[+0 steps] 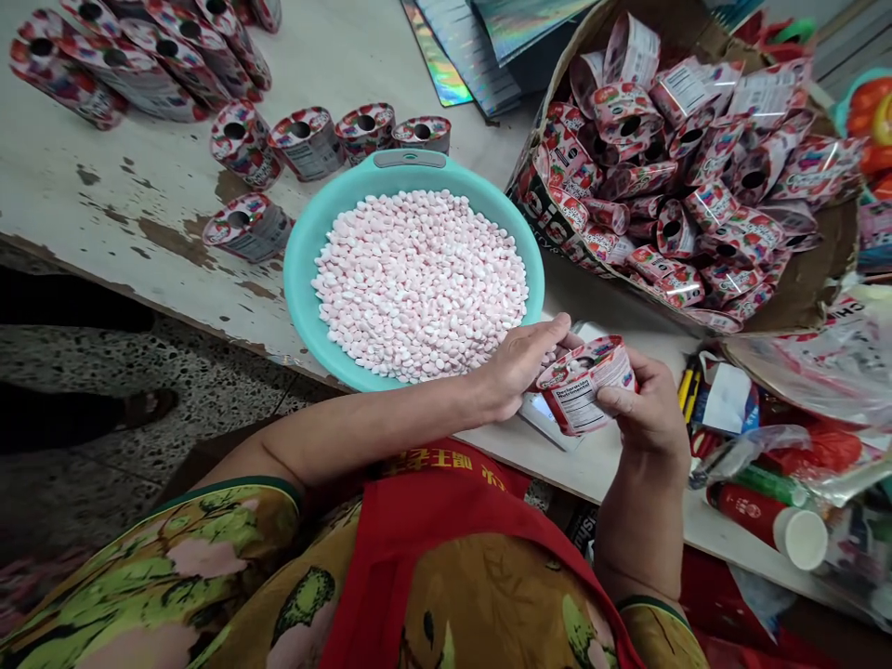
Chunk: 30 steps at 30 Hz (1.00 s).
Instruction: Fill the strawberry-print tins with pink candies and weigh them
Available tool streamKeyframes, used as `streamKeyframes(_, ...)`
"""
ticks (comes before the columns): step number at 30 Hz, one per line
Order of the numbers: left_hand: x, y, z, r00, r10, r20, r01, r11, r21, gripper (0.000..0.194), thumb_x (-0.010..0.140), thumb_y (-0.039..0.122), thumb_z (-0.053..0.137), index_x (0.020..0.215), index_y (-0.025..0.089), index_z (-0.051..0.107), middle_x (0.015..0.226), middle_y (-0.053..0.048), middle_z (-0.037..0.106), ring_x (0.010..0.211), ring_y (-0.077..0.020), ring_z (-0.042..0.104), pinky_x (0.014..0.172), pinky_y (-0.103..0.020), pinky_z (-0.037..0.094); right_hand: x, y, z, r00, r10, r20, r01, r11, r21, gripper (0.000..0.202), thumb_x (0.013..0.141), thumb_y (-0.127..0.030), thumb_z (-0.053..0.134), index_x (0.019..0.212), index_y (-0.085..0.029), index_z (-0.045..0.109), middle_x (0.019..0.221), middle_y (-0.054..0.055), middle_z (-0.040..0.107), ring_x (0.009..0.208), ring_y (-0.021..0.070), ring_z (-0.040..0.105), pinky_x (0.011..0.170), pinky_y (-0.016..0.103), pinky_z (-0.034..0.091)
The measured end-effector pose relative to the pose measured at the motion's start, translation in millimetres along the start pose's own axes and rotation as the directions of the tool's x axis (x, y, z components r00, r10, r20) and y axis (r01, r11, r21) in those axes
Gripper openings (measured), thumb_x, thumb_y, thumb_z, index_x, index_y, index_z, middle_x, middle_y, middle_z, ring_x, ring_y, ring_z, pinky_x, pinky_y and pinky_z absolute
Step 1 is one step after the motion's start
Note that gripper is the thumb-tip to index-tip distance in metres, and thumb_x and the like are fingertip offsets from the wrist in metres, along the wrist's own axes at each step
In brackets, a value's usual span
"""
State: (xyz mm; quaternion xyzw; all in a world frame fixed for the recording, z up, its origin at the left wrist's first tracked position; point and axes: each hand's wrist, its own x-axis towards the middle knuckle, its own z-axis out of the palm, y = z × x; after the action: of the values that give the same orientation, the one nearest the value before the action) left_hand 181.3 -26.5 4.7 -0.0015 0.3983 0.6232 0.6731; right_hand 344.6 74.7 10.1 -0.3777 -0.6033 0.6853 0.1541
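My right hand [648,400] grips a small oval candy package [583,386] with strawberry print and a nutrition label, its top facing up. Cupped at the package's left side is my left hand [524,364], with a few pale pink candies [550,357] showing by its palm; its fingertips are partly hidden behind the package. To the left of the hands stands a turquoise basin [298,307] heaped with the same small tablets. Under the hands a flat pale device [557,432], perhaps a scale, is mostly covered.
Behind the hands, a cardboard box [832,269] holds many similar packages. Several more packages [241,228] stand upright on the worn white table [104,200]. Shiny sheets [452,56] lie at the back. Clutter at right includes a red bottle [749,511] and plastic bags.
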Motion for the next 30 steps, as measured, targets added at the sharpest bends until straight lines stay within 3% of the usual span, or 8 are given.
streamKeyframes(3,1.0,0.5,-0.5,1.0,0.002,0.005,-0.002,1.0,0.022,0.044,0.101,0.05,0.057,0.08,0.013,0.068,0.067,-0.002,0.061,0.052,-0.0085,0.051,0.055,-0.023,0.041,-0.9,1.5,0.0,0.998,-0.053,-0.034,0.053,0.999,-0.003,0.051,0.049,-0.041,0.101,0.094,-0.023,0.083,0.075,0.0,0.077,0.059,0.0163,0.065,0.056,0.027,0.057)
streamKeyframes(9,0.2,-2.1,0.5,0.999,-0.004,-0.045,0.006,0.999,0.038,0.031,0.102,0.035,0.057,0.083,0.012,0.067,0.074,-0.003,0.066,0.06,-0.0099,0.058,0.06,-0.023,0.044,4.6,11.5,4.6,1.0,-0.014,0.001,0.014,1.0,0.001,0.047,0.057,-0.042,0.097,0.097,-0.022,0.082,0.088,0.002,0.08,0.071,0.0197,0.072,0.065,0.03,0.061)
streamKeyframes(15,0.9,2.3,-2.4,0.999,0.05,-0.001,-0.05,0.995,0.085,0.045,0.098,0.05,0.063,0.072,0.014,0.062,0.064,0.0,0.058,0.05,-0.0072,0.049,0.051,-0.022,0.037,3.0,10.9,0.3,0.995,-0.093,-0.04,0.093,0.996,-0.002,0.049,0.052,-0.039,0.099,0.094,-0.022,0.08,0.082,0.001,0.078,0.065,0.0175,0.069,0.061,0.028,0.059)
streamKeyframes(18,1.0,16.6,-13.4,0.984,0.176,0.015,-0.175,0.956,0.234,0.053,0.094,0.061,0.064,0.068,0.016,0.058,0.055,0.004,0.047,0.044,-0.005,0.036,0.045,-0.022,0.027,7.5,16.6,1.1,0.962,-0.214,-0.167,0.226,0.972,0.056,0.058,0.046,-0.042,0.101,0.095,-0.022,0.076,0.089,0.003,0.078,0.074,0.0216,0.073,0.07,0.033,0.063)
streamKeyframes(21,-4.0,38.7,-22.2,0.9,0.412,0.144,-0.426,0.754,0.5,0.045,0.096,0.06,0.061,0.084,0.017,0.069,0.067,0.0,0.061,0.055,-0.0083,0.051,0.053,-0.022,0.037,16.4,23.2,8.8,0.871,-0.318,-0.374,0.358,0.933,0.042,0.054,0.052,-0.039,0.099,0.096,-0.021,0.073,0.096,0.004,0.077,0.083,0.0214,0.073,0.082,0.037,0.063)
streamKeyframes(24,-11.9,55.5,-20.9,0.812,0.449,0.372,-0.536,0.324,0.78,0.027,0.096,0.047,0.066,0.108,0.024,0.074,0.103,-0.003,0.076,0.087,-0.0156,0.067,0.074,-0.025,0.048,23.9,25.2,22.6,0.825,-0.38,-0.418,0.403,0.914,-0.035,0.051,0.056,-0.032,0.099,0.098,-0.021,0.073,0.095,0.001,0.076,0.084,0.0173,0.071,0.084,0.033,0.061)
streamKeyframes(27,-17.6,61.1,-13.7,0.836,0.357,0.416,-0.431,-0.042,0.901,0.019,0.094,0.038,0.068,0.111,0.029,0.072,0.105,-0.002,0.076,0.093,-0.0216,0.069,0.077,-0.028,0.046,28.9,24.6,38.3,0.829,-0.421,-0.369,0.43,0.901,-0.061,0.054,0.057,-0.032,0.1,0.103,-0.022,0.073,0.098,0.002,0.076,0.087,0.0179,0.071,0.087,0.034,0.061)
streamKeyframes(30,-20.0,66.7,-7.1,0.864,0.334,0.377,-0.373,-0.08,0.924,0.006,0.093,0.027,0.068,0.092,0.025,0.073,0.083,-0.005,0.07,0.088,-0.0245,0.067,0.074,-0.028,0.04,34.8,22.5,54.2,0.831,-0.466,-0.302,0.465,0.882,-0.079,0.051,0.064,-0.034,0.097,0.108,-0.024,0.072,0.106,0.004,0.076,0.097,0.0212,0.072,0.094,0.039,0.061)
